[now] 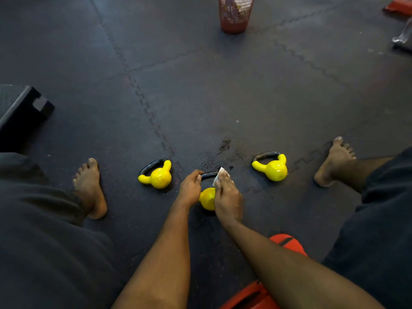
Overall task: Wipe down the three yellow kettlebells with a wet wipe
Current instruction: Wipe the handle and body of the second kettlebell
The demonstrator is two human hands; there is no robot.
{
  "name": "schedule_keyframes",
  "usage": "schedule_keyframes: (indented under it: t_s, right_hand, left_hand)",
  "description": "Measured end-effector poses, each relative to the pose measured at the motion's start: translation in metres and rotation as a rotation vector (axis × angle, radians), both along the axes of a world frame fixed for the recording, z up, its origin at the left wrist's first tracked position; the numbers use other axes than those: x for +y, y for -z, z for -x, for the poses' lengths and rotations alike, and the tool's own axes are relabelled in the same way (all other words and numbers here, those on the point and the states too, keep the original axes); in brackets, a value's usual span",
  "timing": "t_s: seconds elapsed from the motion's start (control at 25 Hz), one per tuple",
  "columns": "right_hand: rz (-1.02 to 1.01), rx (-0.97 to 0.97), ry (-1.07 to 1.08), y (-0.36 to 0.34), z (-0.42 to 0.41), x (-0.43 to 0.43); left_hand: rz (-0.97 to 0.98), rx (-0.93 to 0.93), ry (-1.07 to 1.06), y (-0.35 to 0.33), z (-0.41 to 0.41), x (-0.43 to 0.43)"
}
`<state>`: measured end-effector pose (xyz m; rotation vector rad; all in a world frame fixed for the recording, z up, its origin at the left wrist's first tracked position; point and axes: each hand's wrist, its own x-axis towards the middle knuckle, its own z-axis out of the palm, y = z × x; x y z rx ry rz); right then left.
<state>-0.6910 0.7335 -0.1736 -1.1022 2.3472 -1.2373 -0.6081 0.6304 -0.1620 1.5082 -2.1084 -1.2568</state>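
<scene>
Middle kettlebell (206,200) is sitting on the floor (223,97) between the person's bare feet, nearer the body than the other two. Left kettlebell (159,177) and right kettlebell (276,170) are standing well apart on either side, untouched. The left hand (189,191) is curling its grip round the black handle of the middle one and steadying it. The right hand (227,197) is laying its fingers over the wet wipe (218,175), thumb closing on the wipe's edge, pressing it where handle meets yellow body. Handling judgement: cast weight, stiff, glossy coating probably getting slippery when wet; the handle loop looks like the sound place to hold, not the round body. The wipe is being treated as limp and light. Long axis of each kettlebell is running body-to-handle, handle showing on the far side; upright or tipped back, cannot tell. A damp patch is showing on the floor just beyond the handle.
</scene>
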Motion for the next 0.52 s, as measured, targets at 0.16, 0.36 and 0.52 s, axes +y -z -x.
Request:
schedule_keyframes:
  t_s: [0.16,0.36,0.52]
  right_hand:
    - [0.011,-0.096,0.101,-0.002,0.006,-0.011]
    - [-0.185,-0.293,-0.16,-0.013,0.056,-0.034]
    - [-0.393,-0.272,-0.389,-0.034,0.079,-0.043]
  left_hand:
    - [-0.036,0.033,0.018,0.0,-0.003,0.001]
    - [-0.057,0.047,0.01,0.003,-0.01,-0.003]
    - [-0.067,0.033,0.02,0.004,-0.017,-0.005]
